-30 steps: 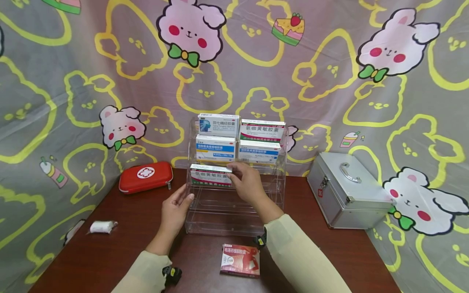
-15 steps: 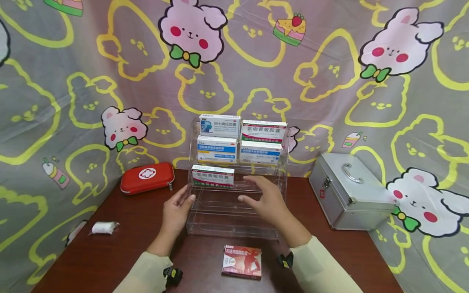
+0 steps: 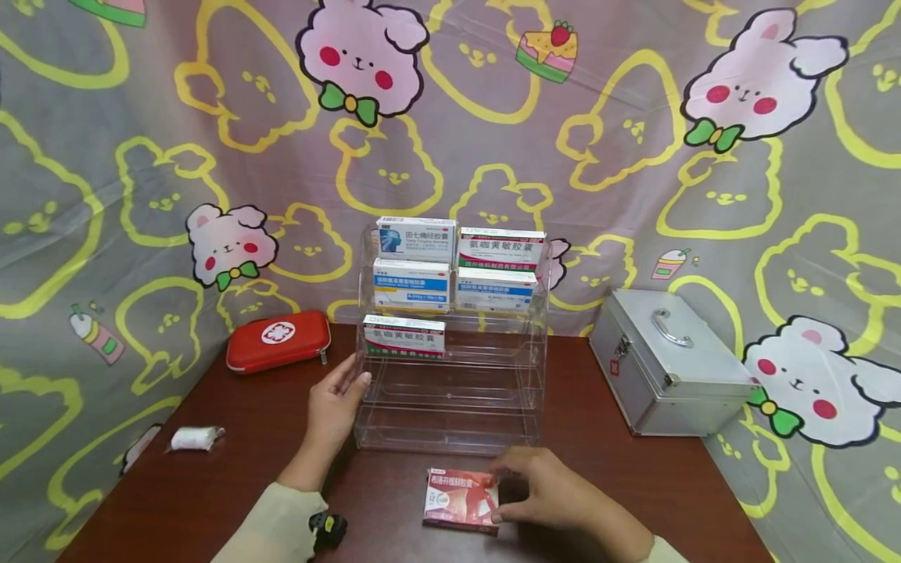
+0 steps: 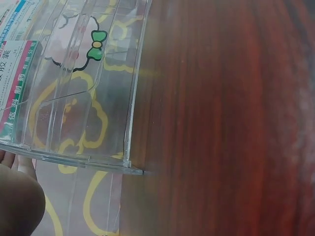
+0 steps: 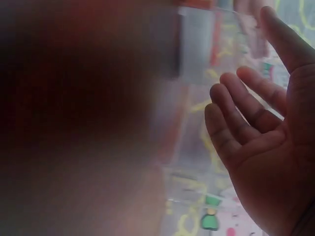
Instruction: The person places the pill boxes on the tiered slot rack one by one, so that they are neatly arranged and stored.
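Observation:
A clear tiered display rack (image 3: pixel 450 438) stands on the table and holds several medicine boxes. My left hand (image 3: pixel 332 410) rests against its left side, fingertips at the side panel below a white, red and green capsule box (image 3: pixel 404 338). In the left wrist view, the fingers (image 4: pixel 25 166) of that hand lie at the outside of the panel. A red medicine box (image 3: pixel 461 500) lies flat in front of the rack. Reaching its right edge is my right hand (image 3: pixel 556 493), thumb at the near corner and fingers by the far one. The right wrist view shows that hand's fingers spread and slightly bent.
On the upper tiers stand a white box (image 3: pixel 417 241), another red-and-green box (image 3: pixel 501 252) and two blue-and-white boxes (image 3: pixel 411 285). A red zip case (image 3: pixel 278 342) and a white wrapped roll (image 3: pixel 195 438) lie left. A silver metal case (image 3: pixel 669 375) stands right.
My right hand has let go of the capsule box on the third tier, drawn back and come down to the red box on the table. The left hand has stayed at the rack's side.

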A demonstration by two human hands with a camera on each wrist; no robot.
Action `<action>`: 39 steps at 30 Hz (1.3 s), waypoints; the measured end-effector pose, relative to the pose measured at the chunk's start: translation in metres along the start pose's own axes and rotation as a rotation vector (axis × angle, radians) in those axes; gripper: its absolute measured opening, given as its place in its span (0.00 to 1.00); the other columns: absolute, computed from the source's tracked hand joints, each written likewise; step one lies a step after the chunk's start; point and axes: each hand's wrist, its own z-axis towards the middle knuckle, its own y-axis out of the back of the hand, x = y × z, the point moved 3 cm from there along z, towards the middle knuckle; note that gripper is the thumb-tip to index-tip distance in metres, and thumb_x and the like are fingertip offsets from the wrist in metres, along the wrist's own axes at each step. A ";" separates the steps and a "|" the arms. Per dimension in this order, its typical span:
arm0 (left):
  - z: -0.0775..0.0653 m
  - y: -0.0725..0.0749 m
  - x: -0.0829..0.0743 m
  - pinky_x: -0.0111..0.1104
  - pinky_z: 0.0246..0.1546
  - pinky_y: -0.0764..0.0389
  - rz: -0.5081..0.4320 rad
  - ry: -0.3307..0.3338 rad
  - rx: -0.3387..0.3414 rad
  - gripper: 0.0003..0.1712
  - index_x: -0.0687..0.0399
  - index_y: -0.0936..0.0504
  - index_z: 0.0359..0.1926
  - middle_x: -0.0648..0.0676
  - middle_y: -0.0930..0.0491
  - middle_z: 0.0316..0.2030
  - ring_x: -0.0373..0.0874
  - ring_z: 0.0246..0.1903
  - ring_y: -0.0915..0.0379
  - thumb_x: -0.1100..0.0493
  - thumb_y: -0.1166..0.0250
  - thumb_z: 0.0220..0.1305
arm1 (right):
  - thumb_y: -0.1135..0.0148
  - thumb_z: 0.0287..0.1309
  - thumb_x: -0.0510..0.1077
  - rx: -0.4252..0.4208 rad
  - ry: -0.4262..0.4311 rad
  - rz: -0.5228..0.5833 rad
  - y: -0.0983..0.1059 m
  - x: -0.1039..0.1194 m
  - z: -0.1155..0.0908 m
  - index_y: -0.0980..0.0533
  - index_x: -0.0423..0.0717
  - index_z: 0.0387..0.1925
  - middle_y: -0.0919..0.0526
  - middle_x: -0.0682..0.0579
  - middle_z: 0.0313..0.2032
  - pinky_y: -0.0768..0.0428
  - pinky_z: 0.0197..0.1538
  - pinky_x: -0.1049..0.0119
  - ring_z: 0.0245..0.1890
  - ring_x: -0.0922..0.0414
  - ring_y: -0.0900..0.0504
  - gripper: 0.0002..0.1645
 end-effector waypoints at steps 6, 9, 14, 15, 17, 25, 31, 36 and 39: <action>0.000 0.001 -0.001 0.16 0.58 0.20 0.007 0.016 -0.004 0.30 0.65 0.21 0.73 0.64 0.20 0.69 0.21 0.58 0.21 0.66 0.28 0.73 | 0.15 0.53 0.64 0.004 -0.055 -0.029 -0.012 -0.004 -0.009 0.15 0.55 0.56 0.14 0.63 0.47 0.14 0.53 0.66 0.47 0.66 0.18 0.33; 0.000 0.000 -0.001 0.17 0.59 0.20 0.011 0.019 0.005 0.30 0.65 0.21 0.73 0.63 0.20 0.69 0.23 0.59 0.21 0.65 0.28 0.73 | 0.15 0.51 0.66 0.007 -0.081 -0.048 -0.013 -0.003 -0.011 0.16 0.55 0.57 0.16 0.63 0.49 0.14 0.54 0.64 0.49 0.66 0.18 0.37; 0.001 0.000 0.000 0.17 0.59 0.20 0.016 0.019 0.003 0.30 0.64 0.21 0.73 0.63 0.19 0.69 0.27 0.62 0.20 0.65 0.27 0.73 | 0.15 0.50 0.69 0.055 -0.138 -0.073 -0.016 -0.001 -0.011 0.16 0.52 0.61 0.17 0.61 0.52 0.14 0.57 0.64 0.51 0.65 0.19 0.42; 0.001 0.000 0.001 0.17 0.59 0.20 0.016 0.019 0.002 0.30 0.64 0.21 0.73 0.63 0.19 0.69 0.28 0.62 0.20 0.65 0.28 0.73 | 0.16 0.49 0.70 0.071 -0.150 -0.072 -0.017 -0.001 -0.010 0.17 0.51 0.62 0.18 0.60 0.53 0.14 0.57 0.64 0.51 0.65 0.19 0.45; 0.001 0.000 0.000 0.17 0.59 0.20 0.015 0.019 0.000 0.30 0.64 0.21 0.73 0.63 0.19 0.69 0.27 0.62 0.21 0.66 0.28 0.73 | 0.17 0.48 0.73 0.098 -0.170 -0.074 -0.020 -0.001 -0.009 0.17 0.48 0.64 0.18 0.59 0.54 0.14 0.58 0.64 0.52 0.65 0.20 0.49; 0.000 0.000 -0.001 0.16 0.59 0.21 0.028 0.022 0.002 0.29 0.63 0.21 0.73 0.62 0.19 0.69 0.26 0.61 0.21 0.66 0.28 0.73 | 0.22 0.49 0.79 0.148 -0.229 -0.124 -0.028 -0.002 -0.005 0.20 0.45 0.68 0.18 0.54 0.59 0.13 0.64 0.56 0.58 0.58 0.18 0.56; 0.000 0.000 -0.002 0.16 0.59 0.20 0.030 0.022 0.005 0.30 0.63 0.21 0.73 0.62 0.19 0.69 0.29 0.63 0.21 0.64 0.27 0.73 | 0.14 0.42 0.74 0.100 -0.259 -0.067 -0.027 -0.001 -0.005 0.21 0.52 0.58 0.18 0.60 0.52 0.13 0.61 0.57 0.54 0.62 0.19 0.49; -0.001 0.000 -0.002 0.16 0.58 0.20 0.030 0.008 -0.007 0.30 0.64 0.20 0.72 0.63 0.19 0.69 0.23 0.60 0.21 0.65 0.27 0.73 | 0.10 0.47 0.59 0.015 -0.263 0.027 -0.021 0.003 -0.005 0.22 0.60 0.50 0.14 0.65 0.45 0.13 0.51 0.63 0.47 0.67 0.18 0.34; -0.001 0.000 -0.002 0.16 0.57 0.20 0.026 0.003 -0.011 0.29 0.65 0.20 0.72 0.64 0.19 0.69 0.21 0.58 0.21 0.65 0.27 0.72 | 0.15 0.56 0.50 -0.034 -0.234 0.092 -0.016 0.003 -0.005 0.20 0.60 0.46 0.11 0.65 0.41 0.12 0.46 0.66 0.43 0.70 0.17 0.21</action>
